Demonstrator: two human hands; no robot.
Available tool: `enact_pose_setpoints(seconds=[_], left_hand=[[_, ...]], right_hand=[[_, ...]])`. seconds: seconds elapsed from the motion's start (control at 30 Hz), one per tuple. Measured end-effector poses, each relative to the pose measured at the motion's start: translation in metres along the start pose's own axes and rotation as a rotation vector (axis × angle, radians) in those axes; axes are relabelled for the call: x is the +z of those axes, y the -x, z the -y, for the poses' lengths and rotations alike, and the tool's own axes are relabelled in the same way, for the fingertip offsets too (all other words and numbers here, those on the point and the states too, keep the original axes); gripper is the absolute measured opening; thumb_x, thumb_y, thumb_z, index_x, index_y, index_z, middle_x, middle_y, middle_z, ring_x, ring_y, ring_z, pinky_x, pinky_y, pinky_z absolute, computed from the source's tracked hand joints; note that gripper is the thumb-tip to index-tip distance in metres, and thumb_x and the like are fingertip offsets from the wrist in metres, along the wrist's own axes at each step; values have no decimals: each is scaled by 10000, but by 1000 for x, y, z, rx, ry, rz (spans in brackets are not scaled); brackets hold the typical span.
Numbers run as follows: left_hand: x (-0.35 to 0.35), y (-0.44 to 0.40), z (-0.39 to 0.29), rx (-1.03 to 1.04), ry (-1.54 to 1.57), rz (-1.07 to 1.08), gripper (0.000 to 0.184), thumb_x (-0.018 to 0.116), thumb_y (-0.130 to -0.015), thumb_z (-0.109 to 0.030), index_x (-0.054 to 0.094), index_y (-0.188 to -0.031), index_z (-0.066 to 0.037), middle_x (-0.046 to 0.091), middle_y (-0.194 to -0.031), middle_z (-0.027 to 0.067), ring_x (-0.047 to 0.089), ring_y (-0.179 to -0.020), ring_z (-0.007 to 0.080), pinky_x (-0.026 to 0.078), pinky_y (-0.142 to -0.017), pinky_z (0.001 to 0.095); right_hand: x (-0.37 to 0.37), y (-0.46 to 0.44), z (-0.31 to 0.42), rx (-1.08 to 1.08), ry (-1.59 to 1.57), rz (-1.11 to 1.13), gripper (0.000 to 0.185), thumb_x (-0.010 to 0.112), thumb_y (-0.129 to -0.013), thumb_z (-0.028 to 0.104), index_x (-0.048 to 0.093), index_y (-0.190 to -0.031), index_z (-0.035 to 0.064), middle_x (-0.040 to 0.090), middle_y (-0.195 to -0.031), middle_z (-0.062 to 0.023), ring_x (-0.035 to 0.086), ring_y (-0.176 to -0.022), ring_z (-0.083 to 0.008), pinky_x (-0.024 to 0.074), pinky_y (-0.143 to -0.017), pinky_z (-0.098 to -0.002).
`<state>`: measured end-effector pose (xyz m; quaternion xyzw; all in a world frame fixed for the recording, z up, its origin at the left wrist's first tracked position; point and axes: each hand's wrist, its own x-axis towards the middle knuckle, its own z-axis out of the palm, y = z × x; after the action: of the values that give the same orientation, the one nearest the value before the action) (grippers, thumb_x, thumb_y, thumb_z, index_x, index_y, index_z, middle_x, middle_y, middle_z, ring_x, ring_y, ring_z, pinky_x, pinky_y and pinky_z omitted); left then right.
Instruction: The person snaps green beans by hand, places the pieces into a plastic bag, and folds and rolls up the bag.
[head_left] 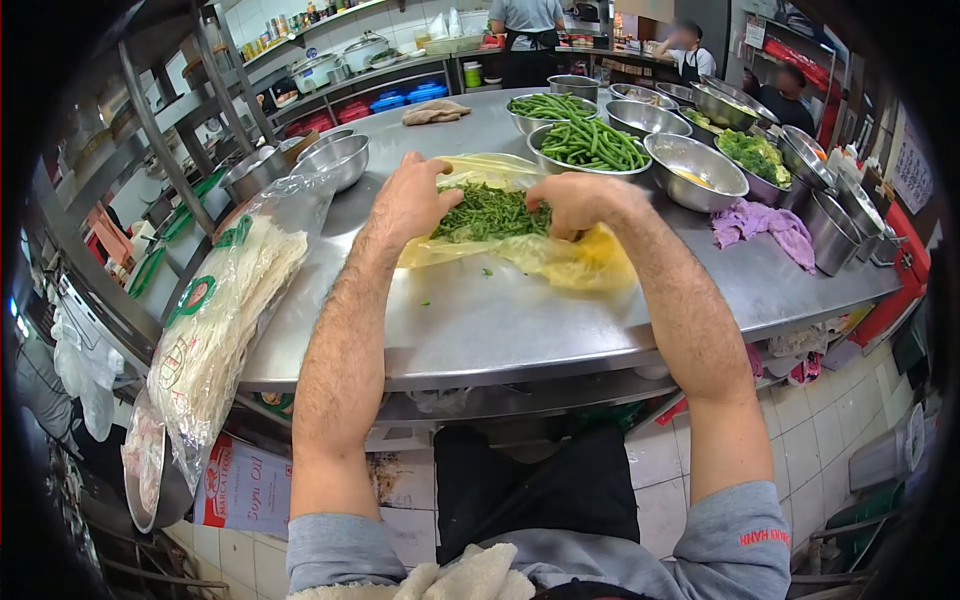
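Cream fluffy towel (465, 578) is seen nearest. Cut green herbs (488, 213) are mostly heaped on a spread yellow plastic bag (590, 258), scraps (487, 272) left on the grey steel table (460, 325). Left hand (410, 197): fingers parted; right hand (585, 200): grip cannot be determined.

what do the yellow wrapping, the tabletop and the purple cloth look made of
Yellow wrapping: probably thin plastic film, translucent and crinkled. Tabletop: likely stainless steel, grey with soft reflections. Purple cloth: fabric, perhaps cotton terry, matte and bunched in soft folds; exact fibre unclear.
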<state>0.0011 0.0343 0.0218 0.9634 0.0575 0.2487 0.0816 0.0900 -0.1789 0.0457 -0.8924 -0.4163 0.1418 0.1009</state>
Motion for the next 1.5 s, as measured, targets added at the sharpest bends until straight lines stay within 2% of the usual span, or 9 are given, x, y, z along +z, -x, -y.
enact_pose_setpoints(seconds=[0.07,0.13,0.3,0.47,0.7,0.77,0.9,1.13,1.5], left_hand=[[-9,1,-19,67,87,-18,447,676,-804,-305,598,-1161,-49,530,-1089,142,525,-1039,272,446,-890,378],[-17,4,-37,161,475,78,551,713,-773,-382,574,-1172,-28,514,-1076,142,523,-1009,269,438,-874,377],[6,15,-49,339,301,54,856,779,-660,-490,438,-1286,-16,471,-1141,183,491,-1069,323,416,-934,405],[21,28,-59,398,53,159,1037,783,-597,-569,329,-1379,-61,387,-1299,255,389,-1238,376,388,-996,434],[15,13,-54,368,178,348,237,615,-777,-200,678,-932,-32,574,-1109,161,562,-1017,311,449,-910,396],[5,4,-33,343,178,134,178,576,-771,-117,665,-887,-15,607,-949,174,594,-917,322,467,-851,389],[-34,-3,14,151,286,-208,181,600,-789,-122,670,-910,-8,633,-920,151,611,-869,303,473,-779,363],[-50,3,40,-139,569,-237,252,631,-849,-202,668,-1010,-12,688,-879,86,612,-755,128,462,-699,280],[-45,-1,53,-46,625,-283,270,643,-841,-210,658,-1015,-4,660,-935,99,611,-822,171,463,-744,301]], right_hand=[[5,-5,3,31,-22,17,538,645,-702,39,533,-1227,76,648,-941,-136,635,-873,-244,514,-769,-344],[18,-21,0,-223,-63,-286,382,579,-749,39,576,-1132,41,655,-828,-141,643,-832,-248,509,-740,-344],[13,-31,-8,-452,-160,-521,254,523,-790,37,654,-1007,19,668,-904,-176,644,-871,-295,505,-780,-370],[-25,5,-26,-305,-150,-773,274,631,-762,75,638,-1024,-2,660,-940,-135,628,-855,-229,497,-761,-324],[-28,25,-71,80,18,-601,292,723,-654,98,643,-928,36,638,-925,-139,611,-894,-282,482,-773,-395],[-31,22,-71,47,45,-545,290,727,-653,95,645,-923,30,642,-919,-134,612,-890,-279,484,-768,-391],[-27,21,-62,9,-16,-525,255,721,-660,79,660,-901,23,651,-897,-132,619,-872,-273,491,-748,-381],[-9,-1,-37,-142,30,-589,182,664,-719,66,662,-894,18,621,-937,-145,568,-992,-281,459,-847,-371],[-3,-76,-12,-336,100,-586,212,603,-730,50,661,-932,31,601,-964,-136,559,-1008,-303,439,-888,-384]])
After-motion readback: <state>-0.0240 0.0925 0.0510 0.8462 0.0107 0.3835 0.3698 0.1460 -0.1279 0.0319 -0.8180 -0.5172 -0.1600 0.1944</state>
